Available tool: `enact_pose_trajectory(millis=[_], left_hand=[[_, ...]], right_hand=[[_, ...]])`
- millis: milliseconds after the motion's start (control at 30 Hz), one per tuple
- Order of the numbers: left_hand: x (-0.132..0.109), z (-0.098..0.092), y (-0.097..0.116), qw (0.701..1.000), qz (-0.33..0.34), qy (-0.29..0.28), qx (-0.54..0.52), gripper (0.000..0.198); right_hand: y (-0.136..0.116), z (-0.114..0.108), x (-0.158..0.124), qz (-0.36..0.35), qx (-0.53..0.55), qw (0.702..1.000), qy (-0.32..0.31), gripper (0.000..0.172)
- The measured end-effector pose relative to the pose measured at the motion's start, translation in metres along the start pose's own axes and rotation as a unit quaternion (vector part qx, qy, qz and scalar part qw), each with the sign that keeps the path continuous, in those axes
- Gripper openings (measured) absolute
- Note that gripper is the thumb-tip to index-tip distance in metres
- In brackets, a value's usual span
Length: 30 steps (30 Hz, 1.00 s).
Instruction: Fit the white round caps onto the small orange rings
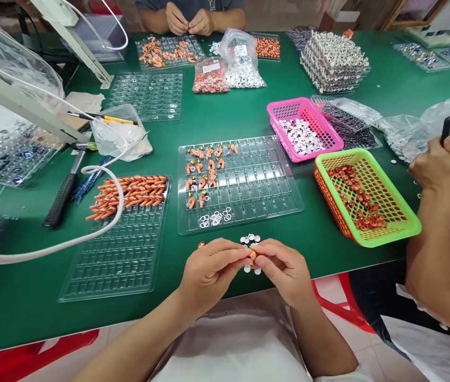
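Observation:
Close to the table's front edge, my left hand (211, 265) and my right hand (286, 268) meet fingertip to fingertip. Both pinch a small orange plastic part (252, 255), partly hidden by the fingers. Small white discs (250, 238) lie on the green table around it. Beyond my hands is a clear compartment tray (249, 183) with small orange pieces (201, 168) in its left compartments and white rings (215, 217) along its front. To the left, another clear tray (109, 254) carries rows of orange-brown pieces (129, 192).
A pink basket (330, 135) of white discs and a green basket (402, 212) of copper-coloured pieces stand right. A co-worker's hand (442, 164) holds a dark object there; another person's hands (189, 20) work opposite. A white cable (117, 207) and a hammer (63, 193) lie left.

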State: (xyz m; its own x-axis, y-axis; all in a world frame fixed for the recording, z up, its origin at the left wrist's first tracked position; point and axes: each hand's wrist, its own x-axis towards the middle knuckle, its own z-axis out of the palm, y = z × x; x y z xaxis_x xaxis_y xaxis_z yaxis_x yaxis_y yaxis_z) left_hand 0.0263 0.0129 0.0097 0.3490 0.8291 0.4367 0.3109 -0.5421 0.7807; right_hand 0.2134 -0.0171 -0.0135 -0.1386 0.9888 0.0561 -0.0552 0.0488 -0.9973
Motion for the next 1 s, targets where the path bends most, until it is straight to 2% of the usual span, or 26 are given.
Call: enact_pose_trajectory(millis=[167,433,733,1000], left_hand=[[0.001,-0.001,0.001,0.998,0.034,0.0,0.047,0.024],[-0.002,-0.001,0.002,0.998,0.034,-0.001,0.058,0.025],[0.001,-0.002,-0.001,0.997,0.057,-0.033,0.028,0.032],[0.005,-0.004,-0.001,0.996,0.077,-0.035,0.015,0.033]], right_hand=[[-0.005,0.0,0.003,0.043,0.063,0.997,-0.021,0.015],[-0.008,0.0,0.005,0.077,0.108,0.991,-0.03,0.016],[0.0,0.0,0.004,0.04,0.081,0.996,-0.017,0.014],[0.002,0.0,0.005,0.036,0.084,0.996,-0.015,0.014]])
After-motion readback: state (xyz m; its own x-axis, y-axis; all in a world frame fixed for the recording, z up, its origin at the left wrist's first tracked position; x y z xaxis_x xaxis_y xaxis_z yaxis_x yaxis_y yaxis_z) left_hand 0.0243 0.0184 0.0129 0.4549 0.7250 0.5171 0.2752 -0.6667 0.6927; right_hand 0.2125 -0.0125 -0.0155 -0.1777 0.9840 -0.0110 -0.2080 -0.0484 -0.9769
